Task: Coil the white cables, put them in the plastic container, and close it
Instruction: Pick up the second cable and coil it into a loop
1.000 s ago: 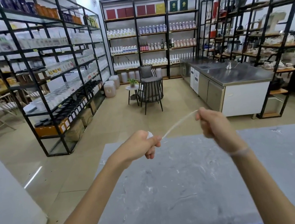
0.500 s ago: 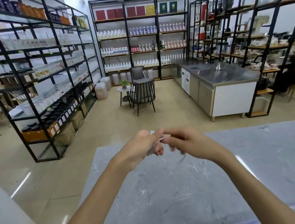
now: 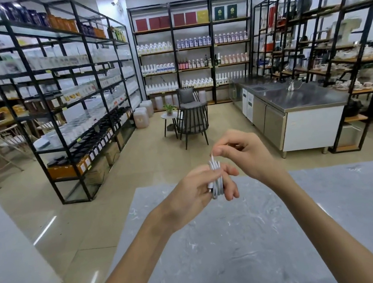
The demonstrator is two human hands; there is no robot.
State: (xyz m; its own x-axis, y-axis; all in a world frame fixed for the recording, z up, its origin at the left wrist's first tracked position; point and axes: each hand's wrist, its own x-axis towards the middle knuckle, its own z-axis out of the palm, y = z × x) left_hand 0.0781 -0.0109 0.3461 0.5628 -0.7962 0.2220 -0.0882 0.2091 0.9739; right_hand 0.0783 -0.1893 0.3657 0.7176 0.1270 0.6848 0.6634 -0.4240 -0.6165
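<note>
A white cable (image 3: 217, 177) is wound in several loops around the fingers of my left hand (image 3: 199, 190), which holds the coil above the far edge of the grey marble table (image 3: 242, 241). My right hand (image 3: 242, 150) is just above and to the right, pinching the cable's free end between thumb and fingertips. The short loose end stands up from the coil to that pinch. The plastic container is out of view.
Beyond the table's far edge is a tiled floor with black metal shelving (image 3: 60, 106) at the left, back and right. A dark chair (image 3: 192, 121) with a small side table and a steel counter (image 3: 295, 104) stand farther off.
My right hand had drawn the cable out to the right, came in to the left hand, and now sits above it. The free length has shortened and the coil on my left fingers has grown.
</note>
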